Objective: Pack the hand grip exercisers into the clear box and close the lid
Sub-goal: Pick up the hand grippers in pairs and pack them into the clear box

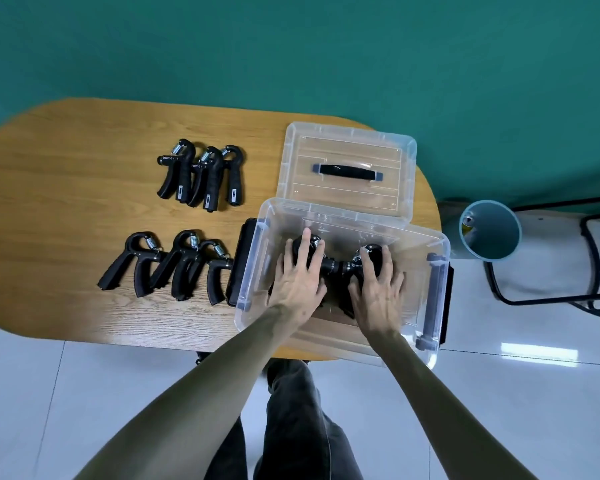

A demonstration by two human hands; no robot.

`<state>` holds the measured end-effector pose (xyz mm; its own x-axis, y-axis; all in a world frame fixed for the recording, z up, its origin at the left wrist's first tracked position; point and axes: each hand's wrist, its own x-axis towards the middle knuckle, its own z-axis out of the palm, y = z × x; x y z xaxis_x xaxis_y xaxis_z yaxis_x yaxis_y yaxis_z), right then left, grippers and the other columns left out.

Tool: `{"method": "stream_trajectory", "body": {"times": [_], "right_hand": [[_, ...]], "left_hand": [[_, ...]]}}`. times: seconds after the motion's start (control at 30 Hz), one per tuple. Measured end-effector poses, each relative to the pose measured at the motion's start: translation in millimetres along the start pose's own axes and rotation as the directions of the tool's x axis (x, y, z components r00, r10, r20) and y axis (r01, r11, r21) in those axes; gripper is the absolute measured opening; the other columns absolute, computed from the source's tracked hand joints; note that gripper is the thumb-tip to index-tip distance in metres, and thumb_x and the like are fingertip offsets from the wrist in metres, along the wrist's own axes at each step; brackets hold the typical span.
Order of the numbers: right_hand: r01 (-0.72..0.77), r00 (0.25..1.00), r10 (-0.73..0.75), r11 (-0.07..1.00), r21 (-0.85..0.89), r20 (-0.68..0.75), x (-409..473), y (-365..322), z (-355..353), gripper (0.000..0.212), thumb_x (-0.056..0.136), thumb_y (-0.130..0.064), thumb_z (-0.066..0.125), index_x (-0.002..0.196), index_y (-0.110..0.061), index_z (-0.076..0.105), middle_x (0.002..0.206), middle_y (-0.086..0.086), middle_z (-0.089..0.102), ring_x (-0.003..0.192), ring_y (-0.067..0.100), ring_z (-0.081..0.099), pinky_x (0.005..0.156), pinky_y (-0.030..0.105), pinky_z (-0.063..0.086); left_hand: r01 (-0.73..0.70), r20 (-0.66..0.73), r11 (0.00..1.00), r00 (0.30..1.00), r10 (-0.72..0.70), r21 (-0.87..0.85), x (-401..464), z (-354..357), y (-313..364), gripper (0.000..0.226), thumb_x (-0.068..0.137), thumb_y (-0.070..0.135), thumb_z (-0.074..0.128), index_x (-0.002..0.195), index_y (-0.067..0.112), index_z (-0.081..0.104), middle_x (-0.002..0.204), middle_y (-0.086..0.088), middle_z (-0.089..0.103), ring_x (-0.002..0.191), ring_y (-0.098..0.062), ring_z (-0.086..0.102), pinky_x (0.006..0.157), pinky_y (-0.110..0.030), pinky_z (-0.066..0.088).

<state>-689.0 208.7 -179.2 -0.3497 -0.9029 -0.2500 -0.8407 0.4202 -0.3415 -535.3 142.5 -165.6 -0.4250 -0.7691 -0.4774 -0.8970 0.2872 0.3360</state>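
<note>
Down inside the clear box (340, 216) at the tabletop's right end, the left hand (300, 275) and right hand (376, 289) lie flat with fingers spread on the hand grip exercisers (336, 266) already packed there. Six more wait in two groups toward the left end, a near group (167, 266) and a far group (201, 174), long axes running roughly from near edge to far edge. Judging by this, the left hand is nearer; the lid (347, 168) lies off, behind the box.
</note>
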Motion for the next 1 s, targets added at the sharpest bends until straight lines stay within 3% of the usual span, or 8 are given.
{"method": "stream_trajectory", "body": {"times": [0.07, 0.23, 0.43, 0.57, 0.73, 0.87, 1.0], "right_hand": [[-0.033, 0.999, 0.032, 0.999, -0.042, -0.024, -2.0, -4.2, -5.8, 0.055, 0.099, -0.035, 0.046, 0.151, -0.024, 0.034, 0.163, 0.015, 0.021, 0.138, 0.044, 0.033, 0.114, 0.061, 0.026], [0.018, 0.996, -0.031, 0.988, -0.153, -0.082, -13.1, -24.4, -27.1, 0.056, 0.099, -0.042, 0.038, 0.152, -0.025, 0.033, 0.159, 0.014, 0.031, 0.135, 0.039, 0.037, 0.110, 0.057, 0.033], [0.065, 0.989, -0.087, 0.981, -0.181, -0.120, -18.3, -70.4, -42.6, 0.055, 0.097, -0.030, 0.056, 0.149, -0.021, 0.039, 0.153, 0.020, 0.039, 0.133, 0.042, 0.040, 0.106, 0.058, 0.038], [0.109, 0.977, -0.146, 0.967, -0.231, -0.152, -24.3, -106.6, -52.2, 0.049, 0.097, -0.028, 0.057, 0.142, -0.014, 0.044, 0.151, 0.022, 0.041, 0.129, 0.044, 0.044, 0.102, 0.057, 0.041], [0.149, 0.968, -0.196, 0.950, -0.276, -0.153, -35.2, -163.0, -45.3, 0.045, 0.099, -0.027, 0.054, 0.140, -0.011, 0.045, 0.150, 0.023, 0.041, 0.129, 0.045, 0.045, 0.101, 0.058, 0.041], [0.214, 0.956, -0.260, 0.936, -0.280, -0.138, -46.5, -215.8, -33.5, 0.047, 0.099, -0.025, 0.052, 0.143, -0.012, 0.042, 0.151, 0.022, 0.040, 0.131, 0.044, 0.044, 0.101, 0.058, 0.044], [0.252, 0.953, -0.289, 0.924, -0.286, -0.094, -51.9, -256.7, -14.0, 0.047, 0.102, -0.030, 0.046, 0.146, -0.015, 0.040, 0.156, 0.018, 0.035, 0.134, 0.041, 0.042, 0.104, 0.054, 0.041]], "left_hand": [[-0.002, -0.029, 0.998, 1.000, 0.003, 0.058, -4.2, -6.4, 0.4, 0.075, 0.105, 0.038, 0.042, 0.163, 0.017, 0.000, 0.168, -0.008, -0.023, 0.156, -0.037, -0.006, 0.126, -0.056, 0.010], [-0.082, -0.137, 0.980, 0.985, 0.108, 0.182, -19.8, -28.8, -9.8, 0.069, 0.107, 0.045, 0.026, 0.163, 0.014, 0.001, 0.170, -0.015, -0.011, 0.157, -0.033, -0.004, 0.127, -0.050, 0.001], [-0.176, -0.212, 0.936, 0.946, 0.246, 0.305, -37.8, -64.0, -35.6, 0.063, 0.108, 0.041, 0.024, 0.162, 0.012, 0.012, 0.170, -0.020, 0.001, 0.156, -0.037, 0.002, 0.125, -0.056, 0.005], [-0.111, -0.256, 0.969, 0.952, 0.167, 0.221, -58.2, -86.2, -60.6, 0.062, 0.108, 0.043, 0.022, 0.162, 0.013, 0.015, 0.170, -0.017, -0.001, 0.155, -0.037, 0.011, 0.124, -0.059, 0.012], [-0.049, -0.219, 0.981, 0.972, 0.090, 0.187, -82.3, -104.6, -118.9, 0.064, 0.108, 0.045, 0.016, 0.162, 0.014, -0.003, 0.169, -0.016, -0.012, 0.156, -0.037, 0.005, 0.125, -0.058, 0.009], [0.004, -0.214, 0.988, 0.976, 0.029, 0.153, -98.5, -116.9, -168.9, 0.065, 0.107, 0.046, 0.014, 0.162, 0.013, 0.006, 0.170, -0.016, -0.003, 0.154, -0.036, 0.016, 0.122, -0.056, 0.021], [0.047, -0.199, 0.989, 0.980, -0.019, 0.140, -110.7, -117.2, -213.2, 0.063, 0.108, 0.044, 0.020, 0.162, 0.012, 0.013, 0.170, -0.016, 0.004, 0.151, -0.036, 0.022, 0.122, -0.053, 0.023]]}}
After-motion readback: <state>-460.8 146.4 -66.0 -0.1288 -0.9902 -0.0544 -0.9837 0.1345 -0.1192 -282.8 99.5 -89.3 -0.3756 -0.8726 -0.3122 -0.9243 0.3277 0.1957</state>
